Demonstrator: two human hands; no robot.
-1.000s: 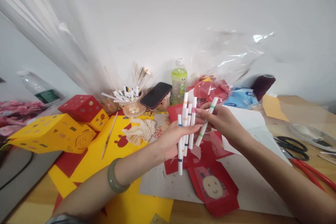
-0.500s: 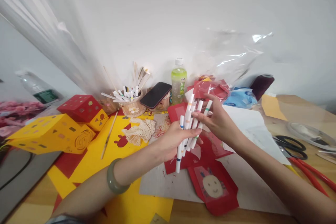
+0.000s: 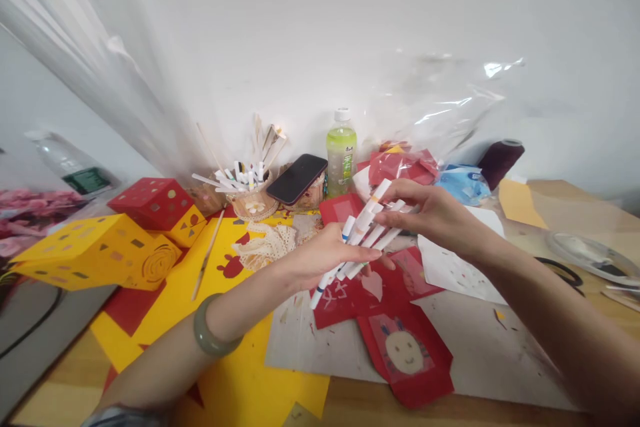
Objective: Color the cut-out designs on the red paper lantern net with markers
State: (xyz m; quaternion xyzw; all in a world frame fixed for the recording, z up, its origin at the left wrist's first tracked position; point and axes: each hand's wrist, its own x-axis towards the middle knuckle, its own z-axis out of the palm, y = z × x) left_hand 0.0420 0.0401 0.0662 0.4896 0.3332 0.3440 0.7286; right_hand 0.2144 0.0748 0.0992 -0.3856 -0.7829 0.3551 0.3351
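Note:
Several white markers (image 3: 360,230) with coloured bands lie in a slanted bundle between my two hands, above the table. My left hand (image 3: 325,255) is closed round their lower part, with the thumb across the front. At their upper right ends, the bent fingers and thumb of my right hand (image 3: 427,213) close on the markers. Beneath the bundle lie red paper pieces (image 3: 345,303) with light cut-outs. Closer to me is a red paper piece with a smiling animal face (image 3: 406,352).
Behind stand a basket of markers (image 3: 253,203), a phone (image 3: 297,178) and a green drink bottle (image 3: 341,153). Yellow (image 3: 75,250) and red (image 3: 150,203) paper boxes sit at left. White paper (image 3: 463,270) and partly hidden black-handled scissors (image 3: 565,271) are at right.
The marker bundle has tilted from nearly upright to a slant, tops to the right. My right hand has shifted right with the top ends, and its forearm now covers more of the scissors.

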